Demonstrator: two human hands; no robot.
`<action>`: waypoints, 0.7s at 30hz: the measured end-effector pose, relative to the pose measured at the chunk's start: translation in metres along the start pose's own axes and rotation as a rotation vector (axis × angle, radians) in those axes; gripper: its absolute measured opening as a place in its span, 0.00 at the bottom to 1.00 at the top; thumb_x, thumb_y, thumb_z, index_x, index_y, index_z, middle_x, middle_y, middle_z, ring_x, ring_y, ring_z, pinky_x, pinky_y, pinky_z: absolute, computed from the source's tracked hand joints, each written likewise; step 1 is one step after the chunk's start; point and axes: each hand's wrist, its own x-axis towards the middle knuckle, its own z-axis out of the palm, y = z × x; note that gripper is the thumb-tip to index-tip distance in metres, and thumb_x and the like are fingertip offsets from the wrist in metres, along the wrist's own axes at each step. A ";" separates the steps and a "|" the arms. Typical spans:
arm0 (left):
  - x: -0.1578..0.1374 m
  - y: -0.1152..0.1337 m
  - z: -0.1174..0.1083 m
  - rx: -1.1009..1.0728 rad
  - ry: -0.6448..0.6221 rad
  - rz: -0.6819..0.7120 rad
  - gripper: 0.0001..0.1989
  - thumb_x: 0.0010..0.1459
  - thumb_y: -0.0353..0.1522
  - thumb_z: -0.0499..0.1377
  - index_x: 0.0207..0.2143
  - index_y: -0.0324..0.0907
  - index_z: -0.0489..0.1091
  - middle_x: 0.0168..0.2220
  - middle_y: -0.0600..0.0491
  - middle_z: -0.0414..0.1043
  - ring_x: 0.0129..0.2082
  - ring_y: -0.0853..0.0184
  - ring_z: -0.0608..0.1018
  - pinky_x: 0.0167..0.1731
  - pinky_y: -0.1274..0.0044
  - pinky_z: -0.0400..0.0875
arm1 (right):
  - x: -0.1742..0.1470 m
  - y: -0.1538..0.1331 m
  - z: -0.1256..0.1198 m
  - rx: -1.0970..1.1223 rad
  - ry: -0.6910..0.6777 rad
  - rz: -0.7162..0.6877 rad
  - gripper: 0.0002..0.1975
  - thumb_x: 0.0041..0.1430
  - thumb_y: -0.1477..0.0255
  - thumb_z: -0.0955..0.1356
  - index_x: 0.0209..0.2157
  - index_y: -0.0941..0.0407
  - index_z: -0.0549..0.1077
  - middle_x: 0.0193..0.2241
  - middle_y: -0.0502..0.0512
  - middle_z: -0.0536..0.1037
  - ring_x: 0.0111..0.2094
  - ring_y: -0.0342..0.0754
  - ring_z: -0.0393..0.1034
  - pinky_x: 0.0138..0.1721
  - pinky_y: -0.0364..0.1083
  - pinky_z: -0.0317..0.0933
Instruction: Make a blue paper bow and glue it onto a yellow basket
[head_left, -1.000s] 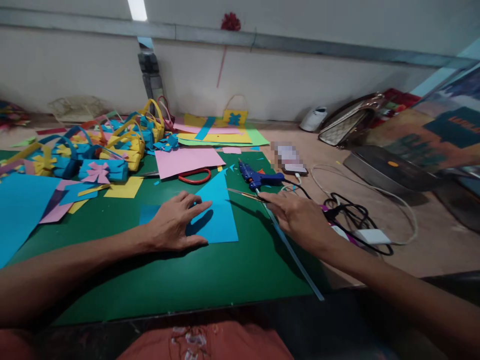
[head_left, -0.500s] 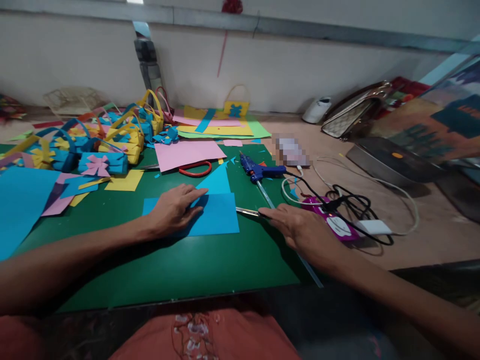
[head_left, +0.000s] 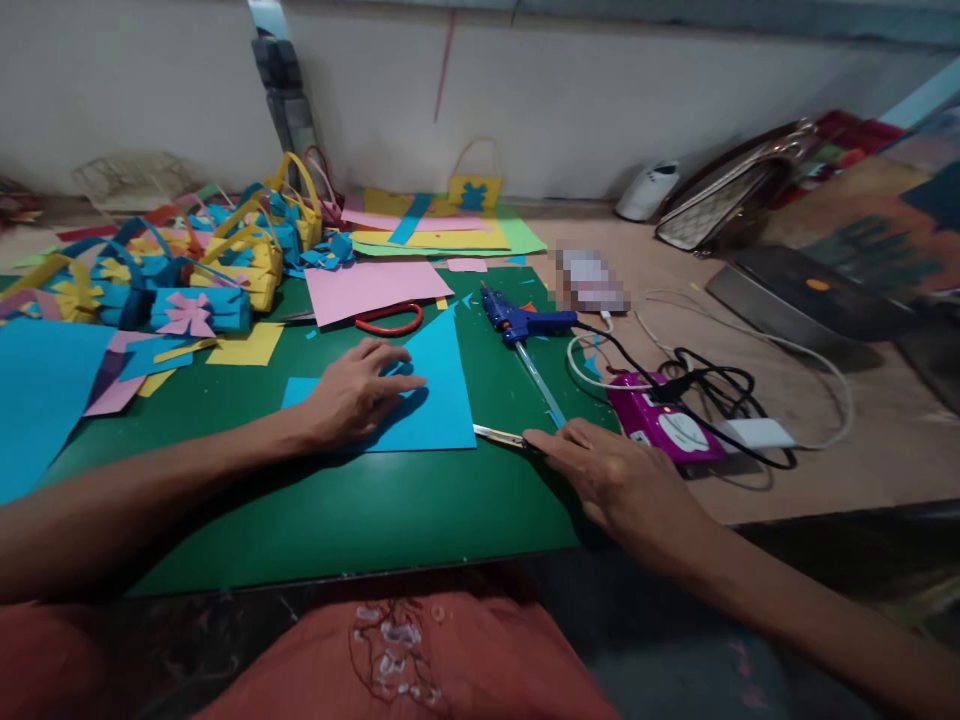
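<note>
Blue paper [head_left: 439, 400] lies on the green mat [head_left: 337, 530] in front of me. My left hand [head_left: 360, 395] rests on it with the fingers spread. A narrow corner of the paper reaches away from me, and another blue part sticks out left of my wrist. My right hand [head_left: 600, 465] is closed around a pair of scissors [head_left: 499, 436]; their handles are hidden in the fingers. The blade tips are at the paper's right edge. Beyond my right hand lies a blue glue gun [head_left: 525, 322] with a clear glue stick [head_left: 538, 380] in its back.
Finished paper bags [head_left: 202, 312] crowd the left back. A pink sheet [head_left: 375, 290] partly covers red-handled scissors [head_left: 397, 322]. A blue sheet [head_left: 45, 400] lies at far left. On the right are a purple power strip [head_left: 664, 425], tangled cables and a blurred phone-like item [head_left: 592, 280].
The view has tipped downward. My left fingers are more spread. The blue front strip's far edge no longer shows on the right; the paper there looks like one surface. The scissors stay in my right hand.
</note>
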 end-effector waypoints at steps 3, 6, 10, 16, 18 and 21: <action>0.002 0.001 0.001 -0.052 -0.071 0.126 0.15 0.63 0.31 0.48 0.45 0.42 0.72 0.53 0.46 0.67 0.55 0.58 0.65 0.51 0.62 0.65 | -0.003 -0.001 -0.001 0.020 0.009 -0.026 0.24 0.51 0.84 0.61 0.49 0.54 0.70 0.32 0.55 0.72 0.29 0.45 0.65 0.25 0.40 0.53; 0.002 0.000 0.001 -0.084 -0.174 0.150 0.16 0.65 0.32 0.47 0.49 0.42 0.70 0.55 0.46 0.66 0.56 0.57 0.65 0.51 0.60 0.64 | -0.006 -0.001 0.001 0.031 0.049 -0.065 0.23 0.52 0.84 0.60 0.48 0.55 0.70 0.30 0.55 0.71 0.28 0.45 0.65 0.24 0.40 0.54; 0.001 0.000 0.002 -0.085 -0.255 0.103 0.17 0.66 0.32 0.46 0.53 0.42 0.66 0.59 0.45 0.61 0.60 0.55 0.60 0.53 0.58 0.61 | -0.011 0.000 0.005 0.047 0.086 -0.098 0.23 0.51 0.85 0.60 0.47 0.55 0.70 0.29 0.55 0.71 0.27 0.45 0.64 0.25 0.41 0.56; 0.003 0.002 0.005 -0.054 -0.269 0.000 0.17 0.65 0.32 0.47 0.53 0.44 0.65 0.61 0.47 0.58 0.61 0.55 0.58 0.55 0.57 0.56 | -0.011 0.001 0.006 0.024 0.092 -0.088 0.23 0.51 0.84 0.59 0.47 0.56 0.71 0.30 0.57 0.72 0.27 0.46 0.65 0.25 0.42 0.57; 0.004 0.003 0.005 -0.052 -0.278 -0.016 0.17 0.65 0.32 0.46 0.54 0.44 0.65 0.61 0.46 0.58 0.61 0.55 0.58 0.55 0.56 0.56 | -0.010 0.001 0.006 0.019 0.076 -0.068 0.23 0.52 0.83 0.58 0.48 0.55 0.71 0.30 0.57 0.73 0.28 0.47 0.66 0.25 0.43 0.58; 0.004 0.004 0.004 -0.061 -0.298 -0.026 0.17 0.65 0.32 0.46 0.54 0.44 0.64 0.61 0.46 0.56 0.62 0.54 0.56 0.55 0.54 0.55 | -0.008 0.001 0.007 0.008 0.061 -0.051 0.23 0.54 0.83 0.57 0.47 0.54 0.71 0.30 0.57 0.73 0.28 0.48 0.66 0.25 0.43 0.57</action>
